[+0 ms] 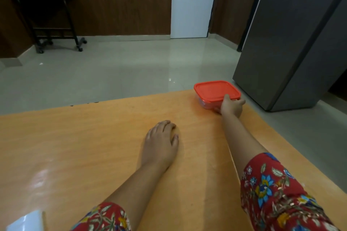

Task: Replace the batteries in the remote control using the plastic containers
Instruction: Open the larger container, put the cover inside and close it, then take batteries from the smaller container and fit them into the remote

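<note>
A clear plastic container with a red lid [214, 91] stands near the far right corner of the orange table [93, 137]. My right hand [231, 106] reaches out and grips its near right corner, thumb on the lid's edge. My left hand [161, 142] lies flat, palm down, on the middle of the table, fingers slightly apart, holding nothing. No remote control or batteries show in view; the container's contents are hidden.
A white object [26, 221] sits at the table's near left edge. Beyond the table are a grey floor, a dark refrigerator [293, 43] at the right, a white door [193, 5] and a black wheeled side table [47, 15] at the far left.
</note>
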`<state>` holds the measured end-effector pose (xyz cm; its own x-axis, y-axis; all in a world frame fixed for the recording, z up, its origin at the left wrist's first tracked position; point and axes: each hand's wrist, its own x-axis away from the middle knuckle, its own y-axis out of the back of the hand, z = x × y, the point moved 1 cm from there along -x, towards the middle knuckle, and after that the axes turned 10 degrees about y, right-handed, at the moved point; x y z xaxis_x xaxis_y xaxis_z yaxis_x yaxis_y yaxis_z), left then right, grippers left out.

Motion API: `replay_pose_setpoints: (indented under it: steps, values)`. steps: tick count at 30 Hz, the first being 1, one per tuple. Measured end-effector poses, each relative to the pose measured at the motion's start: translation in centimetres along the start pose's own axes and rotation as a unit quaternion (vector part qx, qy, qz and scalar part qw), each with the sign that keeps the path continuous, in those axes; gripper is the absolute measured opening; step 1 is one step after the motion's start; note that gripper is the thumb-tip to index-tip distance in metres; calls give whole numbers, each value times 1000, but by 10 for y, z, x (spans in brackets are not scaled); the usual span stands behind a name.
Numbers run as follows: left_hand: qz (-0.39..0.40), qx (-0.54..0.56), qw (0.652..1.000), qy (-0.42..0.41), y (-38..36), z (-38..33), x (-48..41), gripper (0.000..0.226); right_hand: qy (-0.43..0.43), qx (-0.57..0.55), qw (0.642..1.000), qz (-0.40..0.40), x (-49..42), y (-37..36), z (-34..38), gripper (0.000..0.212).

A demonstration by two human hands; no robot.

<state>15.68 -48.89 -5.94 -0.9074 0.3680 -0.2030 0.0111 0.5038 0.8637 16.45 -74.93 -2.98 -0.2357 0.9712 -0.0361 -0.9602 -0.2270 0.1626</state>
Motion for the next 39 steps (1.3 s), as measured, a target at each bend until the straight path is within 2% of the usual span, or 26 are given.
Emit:
replay_pose_setpoints:
  steps: [4, 6, 8, 10, 13, 18, 21, 26, 32, 36, 39]
  values:
    - [-2, 6, 1000, 0, -1, 0, -2, 39, -25, -40, 999, -8, 25, 7, 4, 64]
    - [-2, 7, 1000, -2, -2, 1, -2, 39, -1, -24, 999, 23, 50, 18, 0, 66]
    - [2, 21, 1000, 3, -3, 2, -3, 38, 34, 17, 996, 87, 86, 37, -7, 59]
    - [14, 63, 998, 15, 0, 2, -5, 33, 87, 50, 984, 146, 130, 63, -14, 41]
    - [51, 212, 975, 51, 16, 1, 3, 17, 153, 94, 955, 236, 204, 106, -16, 24]
    - [109, 310, 937, 121, 62, -3, 50, 19, 234, 198, 892, 333, 295, 160, -10, 25]
    - [107, 367, 912, 146, 98, 9, 110, 13, 254, 230, 861, 376, 334, 180, -9, 29]
    - [77, 389, 906, 148, 151, 49, 227, 20, 258, 236, 837, 421, 392, 198, -3, 28]
    - [33, 357, 913, 193, 198, 101, 308, 21, 285, 234, 817, 443, 460, 206, 2, 30]
    - [4, 320, 924, 210, 225, 136, 338, 21, 334, 247, 783, 463, 505, 195, 2, 32]
    - [-33, 305, 926, 219, 243, 163, 356, 23, 395, 271, 734, 482, 540, 180, 0, 43]
